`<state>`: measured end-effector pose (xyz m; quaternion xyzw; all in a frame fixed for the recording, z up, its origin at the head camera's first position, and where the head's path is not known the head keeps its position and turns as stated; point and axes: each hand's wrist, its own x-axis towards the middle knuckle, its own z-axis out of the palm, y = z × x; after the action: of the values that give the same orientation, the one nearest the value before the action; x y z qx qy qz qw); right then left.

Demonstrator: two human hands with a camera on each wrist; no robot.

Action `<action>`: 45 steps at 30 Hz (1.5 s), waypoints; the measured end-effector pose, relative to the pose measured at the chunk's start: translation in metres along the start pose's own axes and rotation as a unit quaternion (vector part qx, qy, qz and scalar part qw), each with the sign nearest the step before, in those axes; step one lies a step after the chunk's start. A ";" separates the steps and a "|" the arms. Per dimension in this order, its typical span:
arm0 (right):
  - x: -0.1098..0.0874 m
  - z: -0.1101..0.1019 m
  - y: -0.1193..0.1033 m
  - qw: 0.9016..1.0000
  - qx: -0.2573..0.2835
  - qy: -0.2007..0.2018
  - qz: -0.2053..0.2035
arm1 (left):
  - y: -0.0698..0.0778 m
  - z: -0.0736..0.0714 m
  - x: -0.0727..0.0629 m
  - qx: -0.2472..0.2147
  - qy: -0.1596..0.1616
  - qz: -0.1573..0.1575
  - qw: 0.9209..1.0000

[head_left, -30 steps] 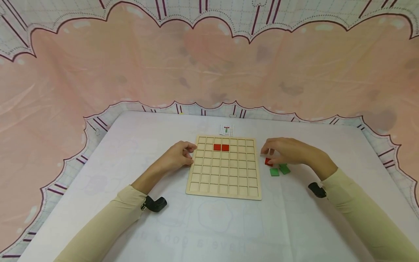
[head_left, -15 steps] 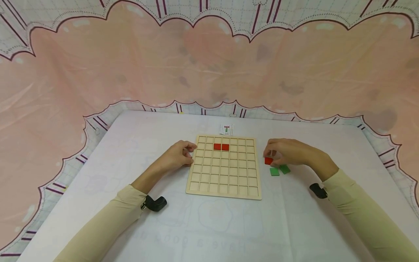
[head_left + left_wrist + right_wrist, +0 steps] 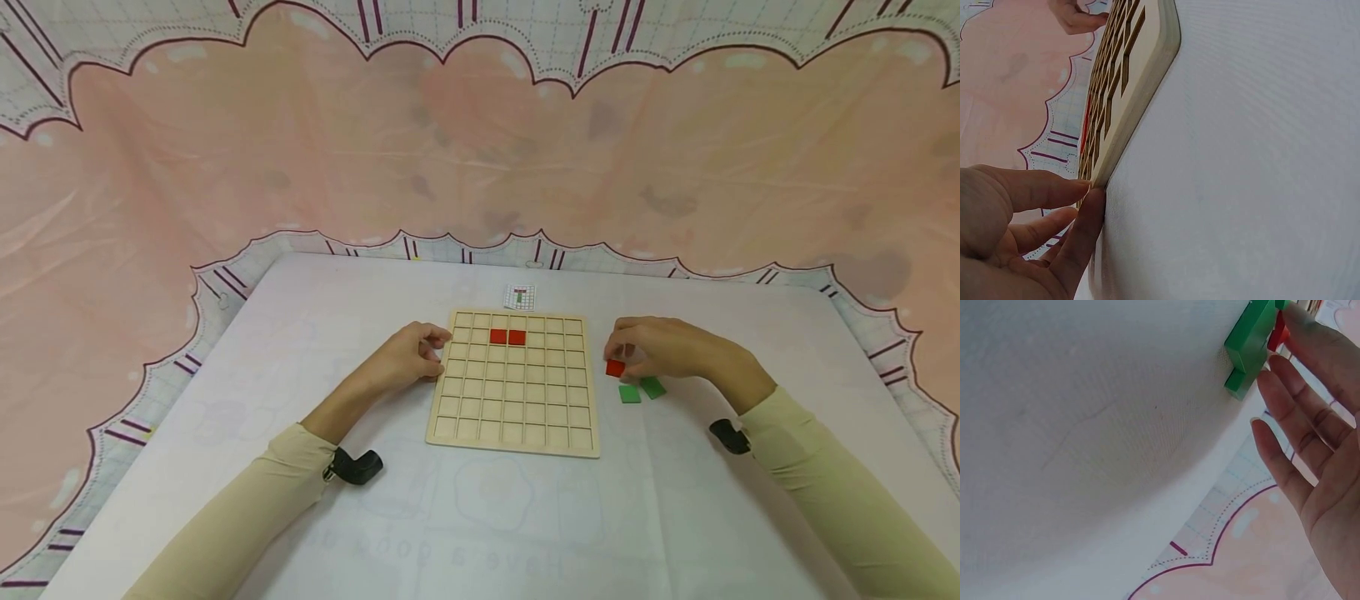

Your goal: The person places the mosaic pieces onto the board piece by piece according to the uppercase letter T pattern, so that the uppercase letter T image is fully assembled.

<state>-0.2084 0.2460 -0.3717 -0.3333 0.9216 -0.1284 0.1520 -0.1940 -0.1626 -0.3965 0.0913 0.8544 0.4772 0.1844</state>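
Note:
On the table lies a pale wooden grid board (image 3: 517,400) with two red square tiles (image 3: 498,337) side by side in its second row. My left hand (image 3: 408,354) pinches the board's left edge; the left wrist view shows the thumb and a finger (image 3: 1090,215) right at that rim. To the right of the board, my right hand (image 3: 660,346) pinches a loose red tile (image 3: 615,369) between thumb and fingertips. Two green tiles (image 3: 629,394) lie just below that hand, and in the right wrist view green tiles (image 3: 1250,340) partly cover the red one.
A small pattern card (image 3: 520,297) with a red and green T shape lies behind the board. White cloth covers the table (image 3: 495,517), and a peach patterned curtain (image 3: 480,158) hangs behind. Black wrist devices (image 3: 357,467) sit at both sleeves.
My right hand has shifted slightly right and its fingers have closed on the loose red tile, which is turned a little. The left hand and the board have stayed put.

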 end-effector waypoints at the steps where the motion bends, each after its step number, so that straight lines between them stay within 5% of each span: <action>1: 0.000 0.000 0.000 1.000 -0.002 0.001 -0.003 | 0.000 0.000 0.000 0.000 0.000 -0.001 1.000; 31: 0.007 0.002 0.002 1.000 -0.014 0.000 0.005 | -0.002 0.000 0.001 0.007 -0.001 0.006 1.000; 45: 0.009 -0.004 0.003 0.999 0.035 0.000 0.012 | -0.001 0.000 0.000 0.013 0.003 0.003 1.000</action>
<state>-0.2183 0.2425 -0.3707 -0.3168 0.9203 -0.1591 0.1652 -0.1937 -0.1626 -0.3971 0.0955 0.8608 0.4665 0.1794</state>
